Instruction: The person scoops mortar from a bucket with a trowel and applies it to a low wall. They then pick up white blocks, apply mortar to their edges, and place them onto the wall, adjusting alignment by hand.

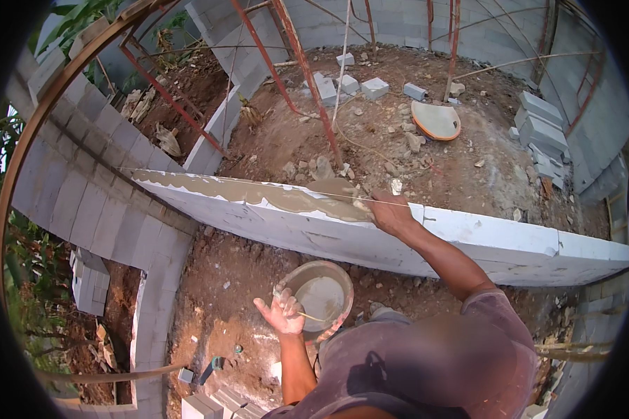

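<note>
My right hand (pixel 391 211) is closed round a trowel (pixel 333 187) whose blade, coated in grey-brown mortar, lies at the top of a low white block wall (pixel 479 232). Wet mortar (pixel 258 193) covers the wall top left of that hand, with some hanging over the near edge. A thin string (pixel 286 186) runs along the wall top. My left hand (pixel 284 312) has its fingers curled at the wire handle of a round bucket (pixel 346 285), thumb sticking out. Pale mortar lies in the bucket's bottom.
Red scaffold poles (pixel 304 70) stand beyond the wall. Farther off lie loose blocks (pixel 374 88), an orange-rimmed basin (pixel 436 121) and a block stack (pixel 541 126). A taller block wall (pixel 84 209) borders the left. More blocks (pixel 203 406) sit at the lower edge.
</note>
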### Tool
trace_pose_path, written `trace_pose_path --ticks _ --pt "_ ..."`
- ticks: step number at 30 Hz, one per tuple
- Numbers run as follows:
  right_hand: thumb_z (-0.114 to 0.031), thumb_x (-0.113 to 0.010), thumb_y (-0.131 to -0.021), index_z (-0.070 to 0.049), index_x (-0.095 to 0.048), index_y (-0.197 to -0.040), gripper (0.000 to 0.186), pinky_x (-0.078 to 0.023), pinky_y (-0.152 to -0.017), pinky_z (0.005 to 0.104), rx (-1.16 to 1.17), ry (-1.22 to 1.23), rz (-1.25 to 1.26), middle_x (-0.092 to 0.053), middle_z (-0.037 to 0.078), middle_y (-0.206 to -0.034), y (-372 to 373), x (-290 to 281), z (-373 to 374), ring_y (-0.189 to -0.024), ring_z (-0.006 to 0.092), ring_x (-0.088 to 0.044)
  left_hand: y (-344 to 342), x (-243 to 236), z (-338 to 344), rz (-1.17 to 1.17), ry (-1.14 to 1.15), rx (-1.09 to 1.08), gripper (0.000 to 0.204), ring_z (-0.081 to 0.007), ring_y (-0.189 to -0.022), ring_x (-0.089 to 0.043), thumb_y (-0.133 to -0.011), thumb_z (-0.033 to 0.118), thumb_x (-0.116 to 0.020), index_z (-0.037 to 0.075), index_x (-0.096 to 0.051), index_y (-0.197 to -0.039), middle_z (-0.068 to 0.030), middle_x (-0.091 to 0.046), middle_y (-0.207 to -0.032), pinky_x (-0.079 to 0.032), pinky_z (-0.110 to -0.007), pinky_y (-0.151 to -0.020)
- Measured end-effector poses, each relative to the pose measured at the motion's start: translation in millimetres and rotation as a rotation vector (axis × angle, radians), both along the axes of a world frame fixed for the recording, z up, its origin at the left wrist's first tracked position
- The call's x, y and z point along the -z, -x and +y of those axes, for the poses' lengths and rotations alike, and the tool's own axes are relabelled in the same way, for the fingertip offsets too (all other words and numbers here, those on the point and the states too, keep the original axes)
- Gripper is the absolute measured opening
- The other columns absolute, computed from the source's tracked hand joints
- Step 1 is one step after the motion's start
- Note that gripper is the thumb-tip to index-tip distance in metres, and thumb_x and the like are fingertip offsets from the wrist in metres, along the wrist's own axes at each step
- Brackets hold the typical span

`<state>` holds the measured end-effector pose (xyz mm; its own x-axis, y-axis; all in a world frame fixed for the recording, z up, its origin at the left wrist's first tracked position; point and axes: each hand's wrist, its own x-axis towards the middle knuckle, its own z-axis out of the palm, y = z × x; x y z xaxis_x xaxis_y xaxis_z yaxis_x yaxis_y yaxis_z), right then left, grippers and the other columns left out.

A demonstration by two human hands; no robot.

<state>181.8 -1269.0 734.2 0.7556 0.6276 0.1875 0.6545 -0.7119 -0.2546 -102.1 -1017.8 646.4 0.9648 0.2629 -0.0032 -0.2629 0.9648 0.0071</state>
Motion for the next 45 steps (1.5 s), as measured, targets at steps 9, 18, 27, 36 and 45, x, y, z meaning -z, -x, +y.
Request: trace_pose_path --ticks 9,18,27,36,45 --pt "-0.016 -0.062 -0.086 -0.009 -0.068 -0.099 0.016 -0.055 -0.075 0.0465 -0.076 -0.127 -0.062 -0.063 0.013 -0.093 2 -3 36 -0.089 0.0321 -0.067 1 2 -15 -0.019 -0.034 -0.023 0.073 -0.0134 -0.057 -0.045 -0.091 0.066 -0.060 0.001 -0.051 -0.123 -0.0041 -0.048 -0.077 -0.040 -0.028 -0.052" --pt "-0.022 -0.066 -0.081 -0.010 -0.074 -0.104 0.026 -0.056 -0.082 0.0474 -0.456 0.371 0.267 -0.072 0.014 -0.098 130 144 25 -0.097 0.0304 -0.071 -24 -39 -55 -0.077 -0.123 0.182 0.072 -0.0138 -0.057 -0.046 -0.088 0.061 -0.068 0.002 -0.050 -0.125 -0.0036 -0.047 -0.078 -0.041 -0.029 -0.056" --pt "-0.019 -0.071 -0.083 -0.005 -0.072 -0.117 0.038 -0.052 -0.067 0.0354 -0.274 -0.146 1.129 -0.073 0.009 -0.089 85 94 -55 -0.076 0.0181 -0.066 -36 -53 -58 -0.124 -0.150 0.215 0.076 -0.0143 -0.056 -0.049 -0.089 0.057 -0.071 0.000 -0.044 -0.130 -0.0047 -0.046 -0.076 -0.045 -0.031 -0.055" --pt "-0.010 -0.072 -0.083 -0.006 -0.069 -0.124 0.042 -0.050 -0.068 0.0292 0.034 -0.399 1.011 -0.072 0.006 -0.098 43 -2 -145 -0.074 0.0104 -0.061 -38 -31 -73 -0.052 -0.174 0.183 0.080 -0.0118 -0.054 -0.045 -0.090 0.059 -0.067 0.001 -0.041 -0.138 -0.0035 -0.046 -0.077 -0.043 -0.027 -0.051" --pt "-0.020 -0.078 -0.081 -0.011 -0.070 -0.121 0.042 -0.051 -0.091 0.0405 0.240 -0.042 0.409 -0.070 0.015 -0.112 30 -35 -204 -0.104 0.0323 -0.067 -31 2 -84 0.089 -0.230 0.163 0.071 -0.0083 -0.052 -0.043 -0.092 0.067 -0.057 0.006 -0.054 -0.127 0.0017 -0.047 -0.074 -0.040 -0.025 -0.052"
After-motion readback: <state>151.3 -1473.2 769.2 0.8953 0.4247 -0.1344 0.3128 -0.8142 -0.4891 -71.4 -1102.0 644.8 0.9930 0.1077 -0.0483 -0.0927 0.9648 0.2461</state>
